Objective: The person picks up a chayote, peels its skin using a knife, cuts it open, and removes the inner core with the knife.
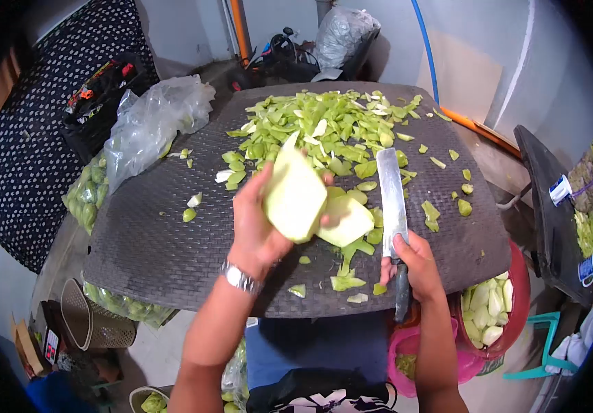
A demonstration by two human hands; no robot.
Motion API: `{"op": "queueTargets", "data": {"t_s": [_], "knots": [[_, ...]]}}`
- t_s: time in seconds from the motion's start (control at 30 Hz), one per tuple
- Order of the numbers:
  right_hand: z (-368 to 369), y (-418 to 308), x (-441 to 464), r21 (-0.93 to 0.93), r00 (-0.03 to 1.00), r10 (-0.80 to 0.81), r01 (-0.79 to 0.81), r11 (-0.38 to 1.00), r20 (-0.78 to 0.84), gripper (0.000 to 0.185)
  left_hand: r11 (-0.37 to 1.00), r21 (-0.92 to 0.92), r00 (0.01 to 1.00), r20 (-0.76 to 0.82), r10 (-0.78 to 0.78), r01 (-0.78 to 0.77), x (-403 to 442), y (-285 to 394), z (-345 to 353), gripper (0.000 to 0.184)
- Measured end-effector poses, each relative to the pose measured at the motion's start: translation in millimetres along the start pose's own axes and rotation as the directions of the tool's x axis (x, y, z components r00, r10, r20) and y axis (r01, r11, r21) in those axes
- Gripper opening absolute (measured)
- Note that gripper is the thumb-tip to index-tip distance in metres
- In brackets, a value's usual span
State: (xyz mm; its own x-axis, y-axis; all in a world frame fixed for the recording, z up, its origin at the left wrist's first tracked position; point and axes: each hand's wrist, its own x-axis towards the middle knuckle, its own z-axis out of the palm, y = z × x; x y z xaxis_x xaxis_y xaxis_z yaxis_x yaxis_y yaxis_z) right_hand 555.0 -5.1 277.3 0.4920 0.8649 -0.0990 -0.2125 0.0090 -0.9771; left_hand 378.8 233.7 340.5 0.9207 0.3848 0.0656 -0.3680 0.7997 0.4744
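Note:
My left hand (258, 224), with a metal watch on its wrist, is closed around a peeled, pale green chayote (296, 196) above the table's front half. Its fingertips show, blurred, at the chayote's right side. Just right of it is a second pale, smooth piece (346, 220); I cannot tell whether it lies on the table or touches the hand. My right hand (417, 265) grips a large knife (393, 193) near its dark handle, the broad blade pointing away from me. Green peelings (331, 127) are heaped beyond both hands, with loose bits around the blade.
The dark woven-pattern tabletop (152, 227) has a clear plastic bag (162, 113) at its back left. A red tub (520, 279) of pale peeled chayotes stands below the right edge, beside a pink basin (399, 378). Bagged green vegetables (86, 193) and a basket (100, 323) are at left.

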Motion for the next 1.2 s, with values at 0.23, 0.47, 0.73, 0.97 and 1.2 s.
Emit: {"op": "queueTargets", "data": {"t_s": [0.23,0.47,0.73,0.97,1.2], "knots": [[0,5,2,0.078,0.990,-0.138,0.139,0.987,-0.024,0.031,1.000,0.015,0.999,-0.029,0.018,-0.017,47,-3,-25,0.061],[6,-7,0,0.038,0.999,-0.043,0.044,0.998,-0.012,0.054,0.993,0.101,0.995,-0.076,0.066,-0.058,32,-5,-30,0.066],[26,-18,-3,-0.204,0.998,-0.005,-0.008,0.979,-0.065,0.077,0.984,0.174,0.999,0.002,0.037,-0.036,36,-2,-35,0.073],[37,-27,-9,-0.309,0.993,0.031,-0.064,0.949,-0.111,0.076,1.000,0.027,0.999,-0.031,-0.008,0.009,39,-9,-34,0.066],[99,-52,-60,-0.357,0.993,0.070,-0.101,0.929,-0.098,0.076,0.994,0.098,0.998,-0.015,0.058,-0.056,29,-8,-25,0.063]]}}
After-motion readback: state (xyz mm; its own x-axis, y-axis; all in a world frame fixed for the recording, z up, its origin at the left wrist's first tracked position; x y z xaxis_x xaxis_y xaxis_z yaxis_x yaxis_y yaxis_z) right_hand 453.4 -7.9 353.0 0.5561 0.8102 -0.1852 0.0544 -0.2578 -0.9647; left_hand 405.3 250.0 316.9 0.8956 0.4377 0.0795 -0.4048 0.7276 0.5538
